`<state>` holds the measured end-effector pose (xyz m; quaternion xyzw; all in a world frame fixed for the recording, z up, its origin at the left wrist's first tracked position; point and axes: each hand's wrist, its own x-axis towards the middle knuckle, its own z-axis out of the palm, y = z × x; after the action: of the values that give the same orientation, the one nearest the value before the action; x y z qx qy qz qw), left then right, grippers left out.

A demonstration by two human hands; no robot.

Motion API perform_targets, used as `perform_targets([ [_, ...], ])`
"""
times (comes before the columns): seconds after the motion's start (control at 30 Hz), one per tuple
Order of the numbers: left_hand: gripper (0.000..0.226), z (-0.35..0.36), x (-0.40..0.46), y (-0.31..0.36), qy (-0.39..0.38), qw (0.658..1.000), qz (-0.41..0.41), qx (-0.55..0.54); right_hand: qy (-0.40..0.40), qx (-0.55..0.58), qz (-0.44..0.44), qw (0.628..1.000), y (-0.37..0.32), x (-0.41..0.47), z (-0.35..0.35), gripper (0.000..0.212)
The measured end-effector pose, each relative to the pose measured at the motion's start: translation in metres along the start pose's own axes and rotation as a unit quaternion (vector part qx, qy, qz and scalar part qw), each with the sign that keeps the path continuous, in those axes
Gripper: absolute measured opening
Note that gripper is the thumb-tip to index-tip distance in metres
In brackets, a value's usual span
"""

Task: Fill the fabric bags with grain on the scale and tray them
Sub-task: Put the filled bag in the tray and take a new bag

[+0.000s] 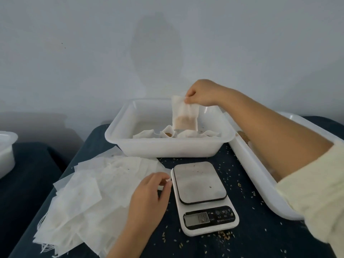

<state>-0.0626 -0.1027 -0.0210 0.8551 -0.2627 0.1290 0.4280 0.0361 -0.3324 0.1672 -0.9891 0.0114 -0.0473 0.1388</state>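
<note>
My right hand (202, 94) pinches the top edge of a white fabric bag (184, 114) with brown grain in its lower half. The bag hangs over the white tray (167, 146) at the back of the table. Several filled bags (173, 134) lie in that tray. My left hand (150, 194) rests on a spread pile of flat empty bags (93, 190) and pinches the corner of one near the scale. The white kitchen scale (201, 190) stands in the middle with only a few stray grains on its platform.
A second white tray (260, 175) with grain in it lies at the right, under my right forearm. Loose grains are scattered on the dark blue cloth (260, 239) around the scale. Another white container (5, 151) sits at the far left.
</note>
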Motion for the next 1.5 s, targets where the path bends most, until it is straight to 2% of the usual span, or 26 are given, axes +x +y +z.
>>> perform_targets([
  [0.1,0.015,-0.006,-0.002,-0.011,-0.003,0.994,0.046,0.095,-0.014,-0.038,-0.008,0.999,0.006,0.031,0.010,0.028],
  [0.2,0.033,-0.008,-0.003,-0.030,-0.014,0.983,0.065,0.174,0.008,-0.047,-0.016,0.999,0.015,0.056,0.031,0.022],
  [0.3,0.051,-0.011,-0.001,-0.042,-0.041,0.968,0.050,0.243,0.042,-0.041,0.010,0.998,0.029,0.071,0.060,0.016],
  [0.4,0.061,-0.008,-0.002,-0.043,-0.062,0.951,0.038,0.301,-0.006,-0.052,0.038,0.998,0.042,0.074,0.089,0.015],
  [0.57,0.044,-0.003,-0.002,-0.046,-0.026,0.958,0.048,0.280,-0.087,-0.068,0.053,0.992,0.048,0.062,0.108,0.024],
  [0.63,0.038,-0.003,-0.003,-0.045,-0.028,0.961,0.047,0.270,-0.080,-0.043,0.067,0.994,0.043,0.054,0.101,0.029],
  [0.7,0.033,-0.004,-0.004,-0.046,-0.026,0.964,0.038,0.262,-0.003,0.040,0.079,0.996,0.030,0.043,0.090,0.030],
  [0.77,0.028,-0.005,-0.004,-0.045,-0.034,0.963,0.023,0.267,0.092,0.162,0.062,0.981,0.005,0.022,0.086,0.025],
  [0.8,0.025,-0.006,-0.003,-0.043,-0.042,0.963,0.017,0.267,0.108,0.228,0.045,0.967,-0.009,0.008,0.088,0.020],
  [0.87,0.022,-0.009,-0.002,-0.033,-0.080,0.960,-0.021,0.267,0.063,0.307,0.006,0.950,-0.036,-0.024,0.101,0.012],
  [0.97,0.025,-0.021,-0.005,-0.019,-0.078,0.957,0.007,0.279,-0.053,0.272,-0.035,0.960,-0.059,-0.062,0.137,0.012],
  [1.03,0.026,-0.039,-0.012,-0.020,-0.021,0.960,0.050,0.275,-0.089,0.249,-0.049,0.963,-0.069,-0.077,0.157,0.017],
  [1.07,0.028,-0.049,-0.017,-0.025,0.014,0.958,0.040,0.284,-0.096,0.251,-0.052,0.962,-0.073,-0.082,0.165,0.018],
  [1.17,0.041,-0.086,-0.024,-0.049,0.060,0.943,-0.105,0.309,-0.088,0.277,-0.051,0.955,-0.086,-0.091,0.176,0.018],
  [1.23,0.051,-0.101,-0.026,-0.067,0.020,0.931,-0.215,0.294,-0.083,0.291,-0.052,0.952,-0.093,-0.096,0.179,0.017],
  [1.27,0.046,-0.105,-0.026,-0.073,-0.006,0.930,-0.239,0.278,-0.081,0.291,-0.054,0.952,-0.095,-0.098,0.180,0.016],
  [1.37,0.026,-0.106,-0.029,-0.083,-0.025,0.944,-0.185,0.273,-0.085,0.288,-0.060,0.952,-0.100,-0.109,0.183,0.016],
  [1.5,0.027,-0.115,-0.028,-0.081,0.059,0.950,-0.157,0.262,-0.085,0.304,-0.053,0.947,-0.097,-0.122,0.183,0.016],
])
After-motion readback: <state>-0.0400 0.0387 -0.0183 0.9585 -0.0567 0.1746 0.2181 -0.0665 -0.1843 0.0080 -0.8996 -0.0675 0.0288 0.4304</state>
